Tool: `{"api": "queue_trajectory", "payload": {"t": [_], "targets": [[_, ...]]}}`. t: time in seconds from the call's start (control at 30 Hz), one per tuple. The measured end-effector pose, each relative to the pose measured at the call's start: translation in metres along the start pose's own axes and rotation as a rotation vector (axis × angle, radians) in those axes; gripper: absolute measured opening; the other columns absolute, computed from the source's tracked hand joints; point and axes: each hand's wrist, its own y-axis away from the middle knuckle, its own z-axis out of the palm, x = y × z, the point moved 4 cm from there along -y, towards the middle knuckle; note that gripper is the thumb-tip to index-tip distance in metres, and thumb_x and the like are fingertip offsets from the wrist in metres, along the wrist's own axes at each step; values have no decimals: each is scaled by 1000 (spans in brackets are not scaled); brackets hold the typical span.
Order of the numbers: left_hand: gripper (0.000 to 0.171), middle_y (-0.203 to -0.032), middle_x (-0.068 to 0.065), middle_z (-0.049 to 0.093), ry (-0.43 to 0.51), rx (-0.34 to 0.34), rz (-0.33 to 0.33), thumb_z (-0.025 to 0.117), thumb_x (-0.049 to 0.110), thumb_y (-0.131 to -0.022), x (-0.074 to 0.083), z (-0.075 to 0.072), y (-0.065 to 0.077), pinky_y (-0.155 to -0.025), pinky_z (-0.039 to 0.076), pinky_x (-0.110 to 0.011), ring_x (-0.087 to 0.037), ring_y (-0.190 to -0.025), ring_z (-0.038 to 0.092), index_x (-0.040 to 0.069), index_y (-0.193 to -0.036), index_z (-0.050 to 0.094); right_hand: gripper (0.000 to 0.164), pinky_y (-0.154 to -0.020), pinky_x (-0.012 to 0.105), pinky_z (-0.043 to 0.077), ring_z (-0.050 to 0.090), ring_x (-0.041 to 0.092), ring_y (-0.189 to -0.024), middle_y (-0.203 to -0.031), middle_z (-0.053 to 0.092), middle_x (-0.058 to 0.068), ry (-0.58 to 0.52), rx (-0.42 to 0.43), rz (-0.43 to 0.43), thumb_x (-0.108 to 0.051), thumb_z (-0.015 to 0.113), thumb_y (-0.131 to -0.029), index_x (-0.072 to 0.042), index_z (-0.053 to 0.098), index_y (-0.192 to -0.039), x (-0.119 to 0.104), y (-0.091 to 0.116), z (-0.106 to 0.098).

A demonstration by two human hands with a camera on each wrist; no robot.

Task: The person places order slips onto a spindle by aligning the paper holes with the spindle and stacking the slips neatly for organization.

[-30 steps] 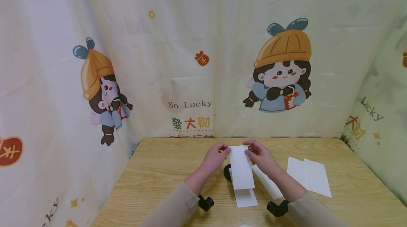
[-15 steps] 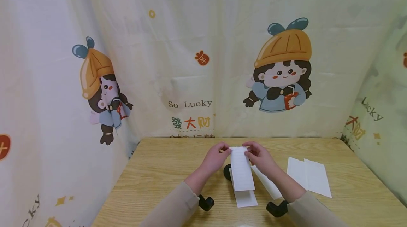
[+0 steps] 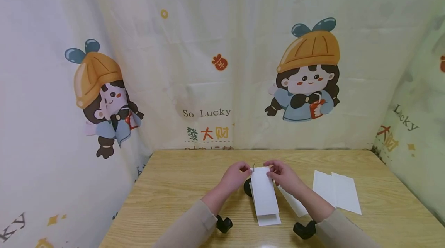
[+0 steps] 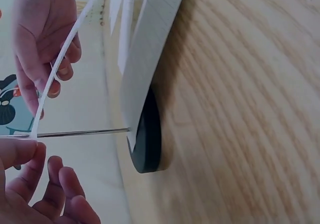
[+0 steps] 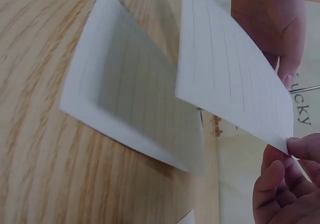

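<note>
A lined white sheet of paper [image 3: 265, 194] is held between both hands at its far edge. My left hand [image 3: 236, 175] pinches its left far corner, and my right hand [image 3: 284, 176] pinches the right one. Through the sheet runs a thin metal bill spike [image 4: 85, 132], close beside the left fingertips in the left wrist view; its tip pokes above the paper in the head view. The spike's round black base [image 4: 149, 134] stands on the table. A second lined sheet [image 5: 135, 84] sits low on the spike, tilted over the base and partly covered by the held one.
Another white paper [image 3: 293, 202] lies under the right forearm. Further right, two overlapping sheets [image 3: 347, 194] rest on the wooden table [image 3: 180, 186]. Black camera mounts [image 3: 224, 224] hang by both wrists. A printed curtain [image 3: 194, 85] closes off the back and sides.
Both hands have come down and slightly nearer with the held sheet, closer to the lower one. The spike's tip now shows above the paper near the left fingers.
</note>
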Motion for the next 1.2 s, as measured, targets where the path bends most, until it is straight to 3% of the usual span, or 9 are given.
{"api": "queue_trajectory", "payload": {"t": [0.3,0.7,1.07,1.2], "targets": [[11,-85,5,60,-90,-18,4,66,26,-96,-11,8,-1,-65,43,-32,-14,-74,52,17,-90,65,29,-60,38,51,54,27,-68,-88,54,8,25,-78,19,-7,64,-95,-2,59,-124,10,2,4],[13,-75,3,57,-137,-63,-59,67,25,-95,-26,20,-1,-58,42,-30,-14,-65,51,17,-86,64,24,-58,32,47,54,24,-68,-85,54,8,102,-123,11,-6,66,-93,-6,63,-117,24,-1,9],[17,-70,4,55,-343,-70,-3,68,23,-92,-26,24,-4,-56,40,-29,-13,-62,49,18,-77,62,20,-57,29,43,51,18,-68,-83,54,5,193,-135,-33,-4,71,-89,-6,65,-108,29,-4,13],[19,-76,2,52,-419,-78,-9,67,24,-91,-25,26,-5,-58,39,-29,-14,-65,48,19,-74,60,19,-58,29,44,51,18,-69,-82,54,4,233,-128,-15,-4,72,-87,-8,66,-105,30,-4,16]]}}
